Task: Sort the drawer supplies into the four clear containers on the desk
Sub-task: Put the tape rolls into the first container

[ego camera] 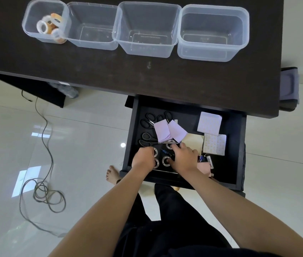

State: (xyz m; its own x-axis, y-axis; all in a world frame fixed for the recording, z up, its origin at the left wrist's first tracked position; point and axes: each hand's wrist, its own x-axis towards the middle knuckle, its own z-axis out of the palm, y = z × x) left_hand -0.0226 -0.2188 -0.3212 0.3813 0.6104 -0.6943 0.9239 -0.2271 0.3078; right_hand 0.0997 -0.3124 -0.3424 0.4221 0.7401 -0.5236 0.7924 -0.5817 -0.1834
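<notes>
The open drawer (pixel 234 145) holds several clear tape rolls at its front left, black-handled scissors (pixel 148 120), purple sticky notes (pixel 162 131), patterned note pads (pixel 209 123) and batteries (pixel 205 158). My left hand (pixel 143 160) is curled over two tape rolls (pixel 156 157), its fingers gripping them. My right hand (pixel 184 157) lies spread over the neighbouring rolls, thumb tip touching one tape roll (pixel 165 161). On the desk (pixel 110 67) stand four clear containers. The leftmost container (pixel 29 21) holds several tape rolls (pixel 49 25). The other three containers (pixel 91 26) (pixel 147 28) (pixel 213 32) hold nothing.
A cream pad (pixel 193 142) and a pink pad (pixel 204 166) lie in the drawer beside my right hand. A grey cable (pixel 43 190) coils on the white tiled floor at the left. My bare foot (pixel 111 174) stands under the drawer's front corner.
</notes>
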